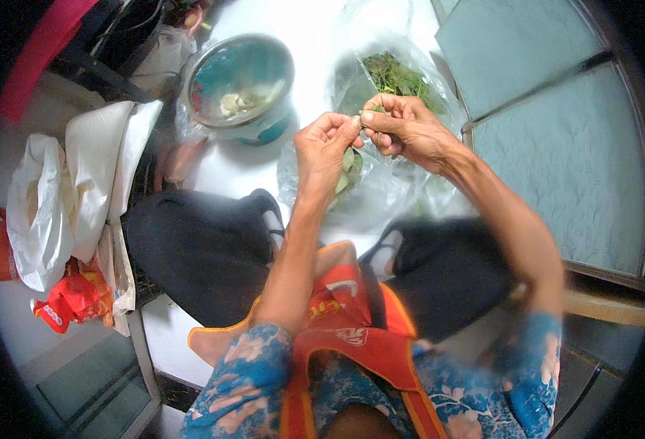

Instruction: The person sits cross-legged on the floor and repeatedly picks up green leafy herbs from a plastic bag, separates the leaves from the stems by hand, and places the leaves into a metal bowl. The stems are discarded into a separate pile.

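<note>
My left hand [327, 151] and my right hand [405, 129] meet in front of me, thumb and finger pinched on each. A green leafy sprig [350, 170] hangs below my left fingers, its stem caught at the fingertips. Between the thumb and curled fingers of my right hand sits a small bit of green leaf [376, 109]. Behind my right hand, a clear plastic bag [350, 82] lies spread out with a heap of leafy greens [391, 74] in it. More of the crumpled clear plastic reaches under both hands.
A blue-green basin [270, 129] with pale pieces [237, 103] inside stands at the upper left. White sacks [95, 181] and a red package [75, 299] are at the far left. Frosted glass panels [558, 164] border the right. My bent legs [202, 252] flank the white floor [226, 170].
</note>
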Demonstrator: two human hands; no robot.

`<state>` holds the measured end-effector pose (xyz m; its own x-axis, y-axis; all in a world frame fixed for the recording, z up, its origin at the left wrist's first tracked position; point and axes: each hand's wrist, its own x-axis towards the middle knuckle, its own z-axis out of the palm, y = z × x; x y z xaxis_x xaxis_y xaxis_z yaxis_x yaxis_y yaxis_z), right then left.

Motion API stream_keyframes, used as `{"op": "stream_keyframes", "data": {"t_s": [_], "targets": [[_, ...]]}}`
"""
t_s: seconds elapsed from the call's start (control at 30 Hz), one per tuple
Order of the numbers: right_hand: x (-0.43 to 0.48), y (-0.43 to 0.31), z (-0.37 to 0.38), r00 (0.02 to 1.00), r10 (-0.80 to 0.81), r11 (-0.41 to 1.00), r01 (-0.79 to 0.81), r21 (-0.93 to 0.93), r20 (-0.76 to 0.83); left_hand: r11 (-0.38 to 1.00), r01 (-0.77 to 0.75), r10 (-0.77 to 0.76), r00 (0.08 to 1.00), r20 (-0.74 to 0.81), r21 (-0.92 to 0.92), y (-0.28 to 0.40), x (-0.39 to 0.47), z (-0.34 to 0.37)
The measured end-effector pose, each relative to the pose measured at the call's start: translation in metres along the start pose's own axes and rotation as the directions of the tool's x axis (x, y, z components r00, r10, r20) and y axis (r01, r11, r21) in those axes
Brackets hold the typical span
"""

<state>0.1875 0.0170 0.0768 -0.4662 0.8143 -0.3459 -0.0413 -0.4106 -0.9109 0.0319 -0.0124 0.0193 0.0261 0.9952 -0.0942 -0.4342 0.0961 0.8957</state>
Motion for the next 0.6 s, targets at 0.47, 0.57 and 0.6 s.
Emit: {"op": "stream_keyframes", "data": {"t_s": [0.47, 0.57, 0.6], "targets": [[0.074, 0.139, -0.027, 0.925, 0.379, 0.742, -0.327, -0.585, -0.036, 0.689, -0.135, -0.084, 0.961, -0.264, -0.712, 0.004, 0.022, -0.050], [0.096, 0.197, -0.030, 0.817, 0.565, 0.386, -0.143, -0.911, 0.111, 0.655, -0.177, -0.057, 0.958, -0.281, -0.735, 0.007, 0.023, -0.050], [0.099, 0.221, -0.029, 0.813, 0.576, 0.329, -0.133, -0.935, 0.087, 0.650, -0.180, -0.039, 0.962, -0.270, -0.738, 0.004, 0.024, -0.058]]}}
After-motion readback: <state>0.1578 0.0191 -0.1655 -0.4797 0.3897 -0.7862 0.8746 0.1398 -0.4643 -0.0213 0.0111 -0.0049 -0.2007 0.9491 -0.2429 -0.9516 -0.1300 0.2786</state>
